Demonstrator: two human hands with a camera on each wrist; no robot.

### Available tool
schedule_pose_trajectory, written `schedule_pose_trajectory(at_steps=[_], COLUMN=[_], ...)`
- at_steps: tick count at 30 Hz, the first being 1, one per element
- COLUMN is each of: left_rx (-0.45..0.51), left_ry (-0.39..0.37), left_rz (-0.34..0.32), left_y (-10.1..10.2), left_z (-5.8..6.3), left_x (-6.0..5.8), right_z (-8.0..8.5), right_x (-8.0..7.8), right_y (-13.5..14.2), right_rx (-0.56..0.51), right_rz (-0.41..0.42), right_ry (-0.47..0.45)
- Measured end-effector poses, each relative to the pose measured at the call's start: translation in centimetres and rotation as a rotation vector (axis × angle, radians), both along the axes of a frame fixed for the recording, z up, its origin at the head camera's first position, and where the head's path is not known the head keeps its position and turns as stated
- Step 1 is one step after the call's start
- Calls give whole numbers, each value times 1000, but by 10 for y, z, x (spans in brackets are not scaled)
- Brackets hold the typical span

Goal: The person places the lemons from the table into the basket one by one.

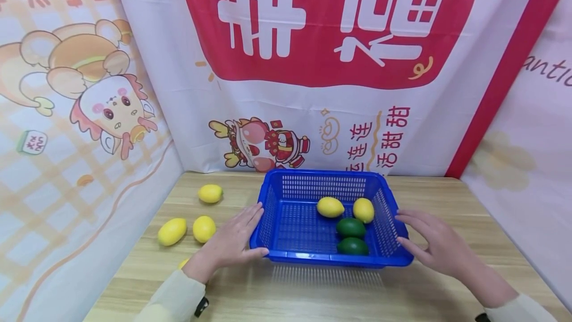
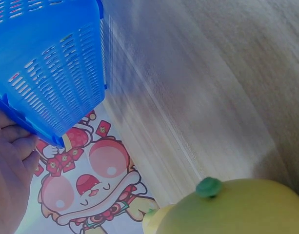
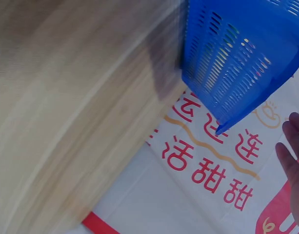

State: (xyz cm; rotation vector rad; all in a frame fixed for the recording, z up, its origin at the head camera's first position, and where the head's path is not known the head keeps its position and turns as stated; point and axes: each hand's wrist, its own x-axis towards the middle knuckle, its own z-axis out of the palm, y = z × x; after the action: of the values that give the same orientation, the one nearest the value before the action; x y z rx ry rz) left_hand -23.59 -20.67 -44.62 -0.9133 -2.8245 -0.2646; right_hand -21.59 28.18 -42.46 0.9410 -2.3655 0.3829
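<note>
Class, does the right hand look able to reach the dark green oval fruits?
Likely yes: the wall of the blue plastic basket stands between, but its open top leaves both fruits uncovered.

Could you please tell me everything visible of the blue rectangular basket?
The blue rectangular basket looks like plastic, with slotted walls, an openwork floor and a solid, round-cornered rim. It stands upright on the pale wood-grain table. Toward its right side lie two oval yellow lemons and two oval dark green fruits. The bare left hand touches its left rim, thumb at the near corner; the bare right hand is beside its right rim, apart from it in the right wrist view.
</note>
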Motion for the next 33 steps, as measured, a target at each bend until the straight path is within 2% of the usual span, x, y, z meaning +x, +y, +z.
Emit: schedule_pose_trajectory(at_steps=[5, 9, 14, 16, 22, 28, 33], left_rx=[-9, -9, -8, -10, -20, -19, -21], left_ry=[-3, -8, -17, -21, -26, 1, 65], left_rz=[6, 4, -2, -2, -6, -29, -65], left_y=[0, 0, 0, 0, -2, -5, -10], left_z=[0, 1, 1, 1, 0, 1, 4], left_x=[0, 1, 1, 2, 1, 1, 2], right_z=[-6, -12, -22, -27, -38, -44, -46], right_x=[7, 11, 14, 14, 11, 8, 8], right_y=[5, 7, 13, 15, 18, 19, 18], right_rx=[-24, -17, 32, 45, 34, 22, 13], right_rz=[70, 127, 138, 145, 234, 248, 247], right_ry=[1, 45, 58, 52, 108, 104, 133])
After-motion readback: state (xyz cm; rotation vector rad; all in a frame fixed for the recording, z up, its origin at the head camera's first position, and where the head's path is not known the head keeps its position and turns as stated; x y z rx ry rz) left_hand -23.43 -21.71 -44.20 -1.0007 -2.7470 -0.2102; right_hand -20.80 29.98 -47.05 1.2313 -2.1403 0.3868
